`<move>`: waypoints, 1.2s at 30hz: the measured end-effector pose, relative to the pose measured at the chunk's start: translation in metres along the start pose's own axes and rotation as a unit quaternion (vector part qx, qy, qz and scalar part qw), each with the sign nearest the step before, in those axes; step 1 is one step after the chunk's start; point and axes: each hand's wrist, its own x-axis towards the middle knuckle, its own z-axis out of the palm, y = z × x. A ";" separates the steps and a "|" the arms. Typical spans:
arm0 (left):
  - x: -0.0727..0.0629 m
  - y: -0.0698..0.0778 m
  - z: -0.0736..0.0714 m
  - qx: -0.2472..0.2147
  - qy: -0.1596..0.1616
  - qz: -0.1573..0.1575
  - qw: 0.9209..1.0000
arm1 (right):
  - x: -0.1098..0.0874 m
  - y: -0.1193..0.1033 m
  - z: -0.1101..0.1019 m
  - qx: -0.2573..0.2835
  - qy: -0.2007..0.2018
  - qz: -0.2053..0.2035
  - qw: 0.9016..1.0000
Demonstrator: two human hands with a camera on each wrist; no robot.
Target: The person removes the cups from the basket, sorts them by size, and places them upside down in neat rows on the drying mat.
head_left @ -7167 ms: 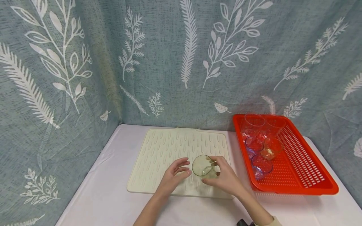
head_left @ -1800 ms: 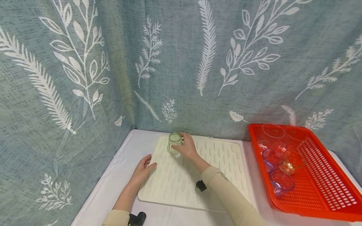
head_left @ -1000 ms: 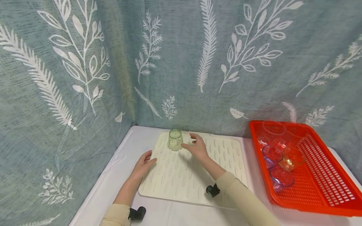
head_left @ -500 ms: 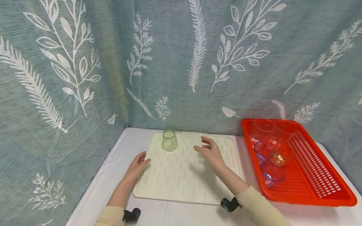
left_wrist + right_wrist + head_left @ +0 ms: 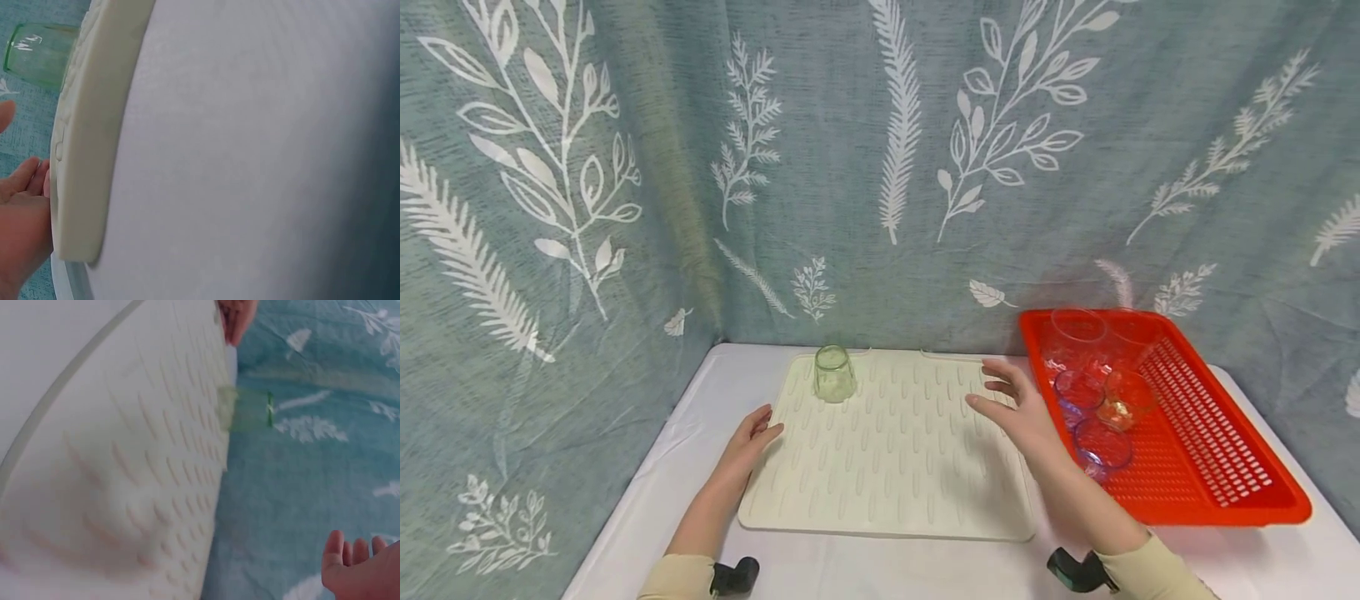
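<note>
A pale green glass tumbler point(image 5: 834, 379) stands at the back left of a cream drying mat point(image 5: 887, 467), its narrower end up. It shows tipped sideways in the left wrist view, as a green tumbler point(image 5: 44, 55) beyond the mat's thick edge. My left hand point(image 5: 748, 442) is at the mat's left edge, fingers relaxed, nothing in them. My right hand point(image 5: 1018, 408) hovers over the mat's right side near the red basket, thumb and fingers spread apart around nothing. The right wrist view shows my right hand point(image 5: 365, 565) with loosely bent fingers.
A red plastic basket point(image 5: 1217, 392) stands to the right of the mat. Along its left side are blue-rimmed glasses point(image 5: 1102, 443), an amber glass point(image 5: 1129, 398) and clear glasses point(image 5: 1078, 325). A patterned curtain point(image 5: 850, 167) hangs behind the white-covered table point(image 5: 850, 571).
The right hand carried the tumbler from mid-mat to the back left, let go of it and moved right toward the basket. The left hand drew back to the mat's left edge.
</note>
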 end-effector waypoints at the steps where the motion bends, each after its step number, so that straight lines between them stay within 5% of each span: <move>1: -0.001 0.000 -0.001 -0.002 0.000 0.000 1.000 | -0.003 -0.002 -0.006 -0.009 0.002 -0.001 1.000; 9: -0.003 0.001 -0.003 0.005 -0.001 -0.009 1.000 | -0.020 -0.001 -0.056 -0.062 0.025 -0.012 0.998; 22: 0.000 0.003 0.000 0.000 -0.010 -0.007 1.000 | -0.037 0.018 -0.120 -0.144 0.029 0.036 0.989; 36: -0.001 0.003 0.000 0.010 -0.008 -0.014 1.000 | -0.038 0.036 -0.161 -0.222 -0.049 0.100 0.969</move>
